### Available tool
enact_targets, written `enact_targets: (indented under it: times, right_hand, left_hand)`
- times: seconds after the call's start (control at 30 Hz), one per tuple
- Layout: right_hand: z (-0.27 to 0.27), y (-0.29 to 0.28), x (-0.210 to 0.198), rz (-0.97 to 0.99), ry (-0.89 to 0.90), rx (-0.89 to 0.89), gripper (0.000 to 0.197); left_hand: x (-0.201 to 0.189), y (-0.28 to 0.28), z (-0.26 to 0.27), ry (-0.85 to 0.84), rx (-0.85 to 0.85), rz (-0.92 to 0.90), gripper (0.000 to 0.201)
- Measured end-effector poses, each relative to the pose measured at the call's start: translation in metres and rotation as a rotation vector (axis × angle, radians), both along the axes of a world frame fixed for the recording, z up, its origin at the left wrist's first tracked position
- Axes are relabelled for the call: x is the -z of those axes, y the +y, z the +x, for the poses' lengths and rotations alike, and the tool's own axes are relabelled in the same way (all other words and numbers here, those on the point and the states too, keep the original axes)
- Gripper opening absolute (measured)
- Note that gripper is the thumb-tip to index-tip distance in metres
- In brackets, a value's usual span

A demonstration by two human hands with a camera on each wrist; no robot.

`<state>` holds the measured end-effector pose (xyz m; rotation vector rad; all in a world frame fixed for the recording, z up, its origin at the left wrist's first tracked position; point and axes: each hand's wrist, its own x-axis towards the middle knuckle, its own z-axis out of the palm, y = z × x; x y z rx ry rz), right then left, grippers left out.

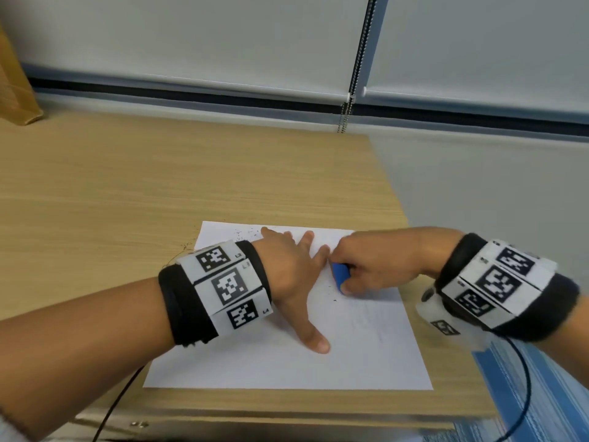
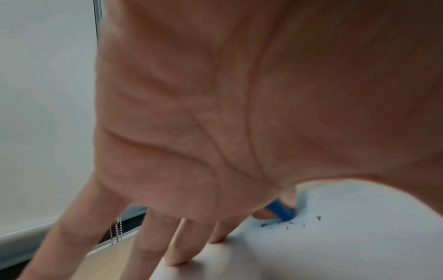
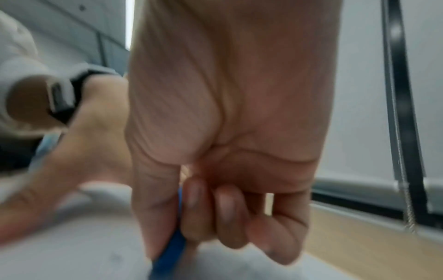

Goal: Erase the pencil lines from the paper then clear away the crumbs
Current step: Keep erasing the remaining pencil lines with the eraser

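A white sheet of paper (image 1: 287, 365) lies on the wooden desk (image 1: 127, 186). My left hand (image 1: 296, 275) is spread flat on the paper and presses it down with straight fingers (image 2: 175, 252). Just to its right, my right hand (image 1: 366, 266) pinches a blue eraser (image 1: 340, 275) between thumb and curled fingers, its lower end on the paper. The eraser (image 2: 281, 210) shows past my left palm, and again as the eraser (image 3: 171, 252) under my right thumb. Dark crumbs (image 2: 287, 225) lie beside it, and more crumbs (image 1: 245, 232) near the paper's far edge. Faint pencil marks (image 1: 373, 320) remain right of centre.
The desk's right edge (image 1: 392, 193) runs close to the paper, with grey floor beyond. A window blind (image 1: 223, 43) with a bead chain (image 1: 345, 116) hangs behind the desk. A cardboard piece (image 1: 16, 81) stands at far left. Cables trail from both wristbands.
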<state>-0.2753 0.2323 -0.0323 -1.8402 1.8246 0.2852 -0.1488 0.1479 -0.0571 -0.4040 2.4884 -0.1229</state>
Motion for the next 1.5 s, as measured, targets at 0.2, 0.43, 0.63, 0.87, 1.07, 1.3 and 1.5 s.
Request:
enact_targets:
  times: [0.2, 0.43, 0.63, 0.87, 1.07, 1.3, 1.5]
  right_hand:
    - [-0.003, -0.007, -0.004, 0.006, 0.022, 0.022, 0.021]
    - [0.009, 0.007, -0.002, 0.112, 0.045, -0.059, 0.017]
    - [-0.001, 0.007, 0.000, 0.000, 0.025, -0.015, 0.017]
    - [-0.004, 0.004, -0.005, -0.011, 0.008, 0.006, 0.021]
    - [0.010, 0.028, 0.002, 0.086, -0.007, -0.055, 0.017]
    - [0.008, 0.022, -0.002, -0.003, 0.022, -0.023, 0.016]
    - [0.014, 0.018, -0.005, 0.070, 0.044, -0.045, 0.016]
  left_hand:
    - [-0.001, 0.002, -0.001, -0.022, -0.011, 0.002, 0.145]
    - [-0.003, 0.002, 0.001, -0.020, -0.037, 0.041, 0.144]
    - [-0.002, 0.001, 0.000, -0.032, -0.055, 0.088, 0.143]
    - [-0.004, 0.002, -0.001, -0.038, -0.052, 0.088, 0.143]
    - [-0.006, 0.004, -0.003, -0.076, -0.039, 0.059, 0.142]
    - [-0.006, 0.004, -0.001, -0.059, -0.034, 0.063, 0.142]
    - [-0.006, 0.005, -0.002, -0.061, -0.037, 0.064, 0.142]
